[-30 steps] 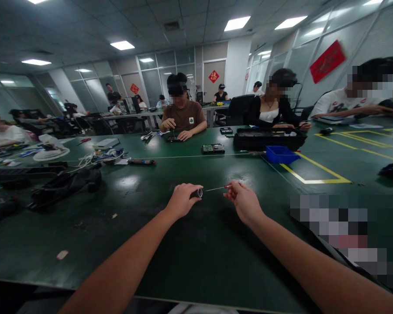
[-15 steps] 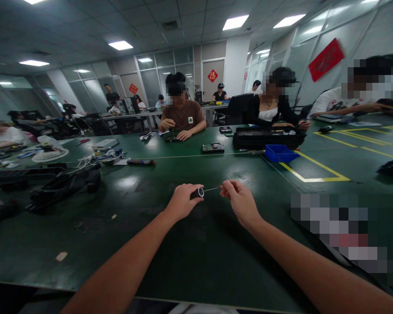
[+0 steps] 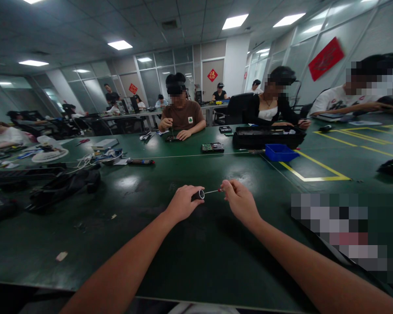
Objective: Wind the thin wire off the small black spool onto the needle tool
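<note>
My left hand (image 3: 182,203) is closed around a small black cylinder (image 3: 200,195) with a pale ring at its end, which faces right. In my right hand (image 3: 239,198) is a screwdriver (image 3: 212,191) with a thin metal shaft and a bit of red at its handle. The shaft points left, and its tip meets or lies just at the cylinder's ringed end; I cannot tell which. My fingers hide most of the handle and the rest of the cylinder. Both hands are held over the green table (image 3: 183,266).
Ahead are a circuit-board-faced drive (image 3: 212,148), a blue tray (image 3: 280,152) and a long black casing (image 3: 268,138). A dark pen-like tool (image 3: 140,162) and a black bag-like item (image 3: 65,187) lie left. A co-worker (image 3: 183,115) sits opposite; a blurred-out item (image 3: 340,235) is at right.
Both hands keep their hold, with only a slight shift of the cylinder and of my right hand's fingers. The co-worker opposite has moved a hand slightly.
</note>
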A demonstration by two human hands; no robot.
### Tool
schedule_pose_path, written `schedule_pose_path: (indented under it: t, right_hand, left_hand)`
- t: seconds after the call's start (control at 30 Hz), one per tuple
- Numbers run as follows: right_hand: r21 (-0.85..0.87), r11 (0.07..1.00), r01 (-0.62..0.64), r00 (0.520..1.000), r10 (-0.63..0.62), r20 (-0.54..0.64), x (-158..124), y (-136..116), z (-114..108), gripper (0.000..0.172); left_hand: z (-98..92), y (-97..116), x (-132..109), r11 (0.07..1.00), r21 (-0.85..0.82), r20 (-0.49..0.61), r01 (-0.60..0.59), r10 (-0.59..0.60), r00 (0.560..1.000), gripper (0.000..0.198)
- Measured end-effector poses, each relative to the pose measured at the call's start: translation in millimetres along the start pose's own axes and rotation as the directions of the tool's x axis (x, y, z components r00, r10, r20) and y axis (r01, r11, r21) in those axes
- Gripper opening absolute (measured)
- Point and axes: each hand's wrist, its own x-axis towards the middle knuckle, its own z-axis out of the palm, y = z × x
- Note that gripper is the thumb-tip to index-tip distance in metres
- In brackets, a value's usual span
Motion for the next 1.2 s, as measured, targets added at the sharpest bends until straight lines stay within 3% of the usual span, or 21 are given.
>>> schedule_pose_path:
  t: [0.1,0.2,0.3,0.37,0.53,0.63,0.7,0.77,0.9,1.03,1.2]
  right_hand:
    - [0.065,0.998,0.024,0.999,-0.021,-0.049,0,2,3,0.026]
    - [0.149,0.988,0.032,0.999,-0.025,-0.048,-1,4,5,0.026]
    - [0.101,0.995,0.012,1.0,-0.012,-0.001,-1,5,6,0.031]
    - [0.096,0.995,-0.005,1.0,0.007,-0.018,-1,4,6,0.026]
    - [0.276,0.958,-0.072,0.996,0.083,-0.03,1,-1,9,0.02]
    - [0.493,0.85,-0.184,0.98,0.196,0.028,6,2,9,0.019]
    - [0.634,0.691,-0.347,0.931,0.333,0.147,12,9,8,0.023]
    - [0.654,0.623,-0.429,0.883,0.441,0.16,18,15,5,0.025]
    - [0.664,0.641,-0.385,0.891,0.445,0.087,22,17,1,0.02]
    - [0.644,0.689,-0.333,0.927,0.364,0.09,15,10,4,0.016]
    - [0.578,0.776,-0.252,0.961,0.271,0.054,10,12,10,0.023]
  left_hand:
    - [-0.7,1,0,1.0,0.008,0.019,0.01,-0.01,1.0,0.04]
    - [-1.2,1,1,1.0,0.02,0.009,0.01,-0.01,1.0,0.041]
    - [-0.5,-1,1,1.0,0.031,0.015,0.003,-0.004,1.0,0.041]
    - [0.2,-3,1,1.0,0.028,0.011,0.013,-0.013,1.0,0.041]
    - [-0.7,-4,1,0.999,0.027,-0.033,0.038,-0.037,0.999,0.041]
    - [-4.1,-2,1,1.0,0.011,-0.053,0.005,-0.005,0.999,0.041]
    - [-6.1,-2,1,0.999,0.005,-0.063,-0.04,0.04,0.997,0.042]
    - [-6.7,-4,1,0.999,0.022,-0.041,-0.036,0.037,0.998,0.042]
    - [-4.2,-11,1,0.998,0.056,0.038,0.026,-0.028,0.999,0.041]
    - [-3.6,-11,1,0.999,0.052,0.034,0.018,-0.019,0.999,0.042]
    - [-4.7,-6,1,0.999,0.05,0.036,0.012,-0.014,0.999,0.041]
